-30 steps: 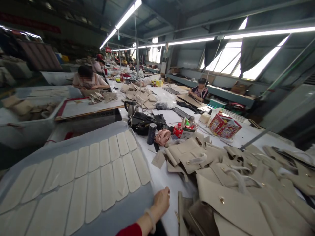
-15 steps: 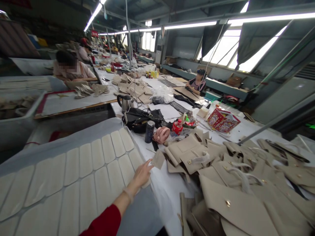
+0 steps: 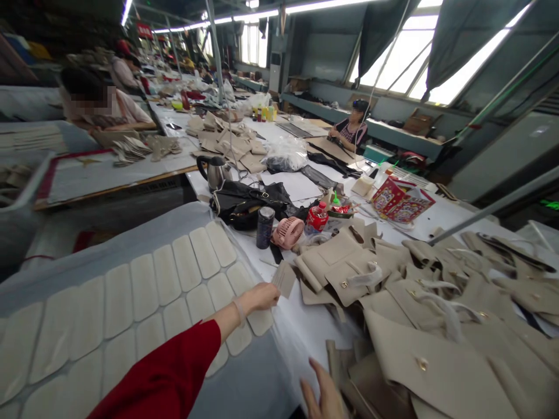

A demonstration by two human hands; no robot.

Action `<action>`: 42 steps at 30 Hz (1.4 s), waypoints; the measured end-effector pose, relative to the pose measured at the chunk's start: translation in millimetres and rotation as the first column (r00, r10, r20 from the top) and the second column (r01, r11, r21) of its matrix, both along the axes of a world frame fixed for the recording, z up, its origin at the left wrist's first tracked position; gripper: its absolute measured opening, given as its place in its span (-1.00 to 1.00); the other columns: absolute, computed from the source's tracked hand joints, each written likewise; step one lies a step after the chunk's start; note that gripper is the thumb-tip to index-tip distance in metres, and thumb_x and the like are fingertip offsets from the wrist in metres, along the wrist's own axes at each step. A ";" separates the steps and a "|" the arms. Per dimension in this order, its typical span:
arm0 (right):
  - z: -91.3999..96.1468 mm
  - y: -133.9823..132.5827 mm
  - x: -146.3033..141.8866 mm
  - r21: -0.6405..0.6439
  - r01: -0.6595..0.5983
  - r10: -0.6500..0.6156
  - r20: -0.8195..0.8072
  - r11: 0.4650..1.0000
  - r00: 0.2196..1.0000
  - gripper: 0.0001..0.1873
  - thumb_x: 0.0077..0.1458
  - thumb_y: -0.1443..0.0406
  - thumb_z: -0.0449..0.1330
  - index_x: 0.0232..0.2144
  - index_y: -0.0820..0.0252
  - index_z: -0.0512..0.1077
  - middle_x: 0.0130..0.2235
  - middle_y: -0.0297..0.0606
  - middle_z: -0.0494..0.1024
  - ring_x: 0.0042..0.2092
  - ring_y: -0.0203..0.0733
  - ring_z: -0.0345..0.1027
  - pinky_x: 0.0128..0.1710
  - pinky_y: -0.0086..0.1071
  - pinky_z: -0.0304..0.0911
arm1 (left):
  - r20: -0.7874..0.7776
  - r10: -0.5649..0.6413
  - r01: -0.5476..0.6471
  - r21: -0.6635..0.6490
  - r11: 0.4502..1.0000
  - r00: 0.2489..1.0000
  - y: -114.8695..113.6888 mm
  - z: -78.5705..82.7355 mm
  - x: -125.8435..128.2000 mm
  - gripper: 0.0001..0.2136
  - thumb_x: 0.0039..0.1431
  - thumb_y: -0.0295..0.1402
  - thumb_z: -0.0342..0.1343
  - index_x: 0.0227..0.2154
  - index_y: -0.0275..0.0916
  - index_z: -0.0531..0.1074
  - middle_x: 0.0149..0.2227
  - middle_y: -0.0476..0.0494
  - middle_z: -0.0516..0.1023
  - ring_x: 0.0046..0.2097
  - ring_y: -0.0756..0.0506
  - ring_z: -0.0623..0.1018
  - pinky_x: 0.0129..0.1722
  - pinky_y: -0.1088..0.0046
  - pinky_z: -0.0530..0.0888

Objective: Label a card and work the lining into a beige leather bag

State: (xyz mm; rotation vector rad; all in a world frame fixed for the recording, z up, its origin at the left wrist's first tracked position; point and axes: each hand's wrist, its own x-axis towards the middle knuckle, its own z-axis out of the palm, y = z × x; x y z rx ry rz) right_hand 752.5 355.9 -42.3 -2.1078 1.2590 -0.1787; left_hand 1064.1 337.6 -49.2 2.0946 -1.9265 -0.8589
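My left hand [image 3: 261, 297], in a red sleeve, reaches forward and pinches the near corner of a small beige card piece [image 3: 285, 278] on the white table. Just left of it lies a grey board [image 3: 244, 384] covered with rows of cream oblong pieces [image 3: 186, 263]. My right hand [image 3: 322, 396] shows at the bottom edge with its fingers apart, holding nothing, beside a heap of beige bag panels [image 3: 419, 314] with metal snaps.
Beyond the card stand a dark cup [image 3: 264, 227], a pink fan [image 3: 288, 231], a red bottle [image 3: 317, 216], a black bag [image 3: 244, 205] and a kettle [image 3: 216, 173]. A red box [image 3: 402, 201] lies to the right. Other people work at the far tables [image 3: 349, 132].
My left hand moved forward from the board's near edge to the small beige card and took hold of its corner. My right hand came into view at the bottom.
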 end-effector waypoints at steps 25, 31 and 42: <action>-49.1 -76.7 154.8 0.098 -0.121 0.133 -0.125 0.988 0.983 -0.73 0.21 0.31 0.11 -0.50 0.20 0.49 -0.43 -0.23 0.58 -0.37 -0.22 0.37 -0.37 -0.41 0.03 | -0.015 0.106 -0.106 -0.290 0.951 0.994 43.3 -11.8 -2.5 -0.96 0.20 -0.38 0.12 -0.31 -0.18 0.38 -0.22 -0.10 0.48 -0.09 -0.16 0.40 -0.10 0.25 0.26; -53.9 -83.6 159.7 0.123 -0.036 0.063 -0.224 0.992 0.973 -0.75 0.22 0.28 0.12 -0.43 0.24 0.51 -0.36 -0.17 0.60 -0.31 -0.20 0.43 -0.29 -0.37 0.17 | 0.005 0.058 -0.055 -0.238 0.970 0.998 34.8 -11.2 -0.1 -0.88 0.19 -0.31 0.15 -0.41 -0.19 0.36 -0.31 -0.08 0.47 -0.15 -0.16 0.40 -0.15 0.24 0.24; -54.8 -78.9 130.2 0.102 -0.061 0.071 -0.101 0.993 0.992 -0.77 0.20 0.35 0.06 -0.49 0.17 0.40 -0.40 -0.22 0.59 -0.31 -0.16 0.47 -0.30 -0.40 0.14 | -0.069 0.464 -0.468 -0.210 0.859 0.883 20.4 -15.1 15.6 -0.78 0.37 -0.33 -0.13 -0.25 -0.24 0.41 -0.19 -0.14 0.50 -0.17 -0.04 0.50 -0.15 0.46 0.41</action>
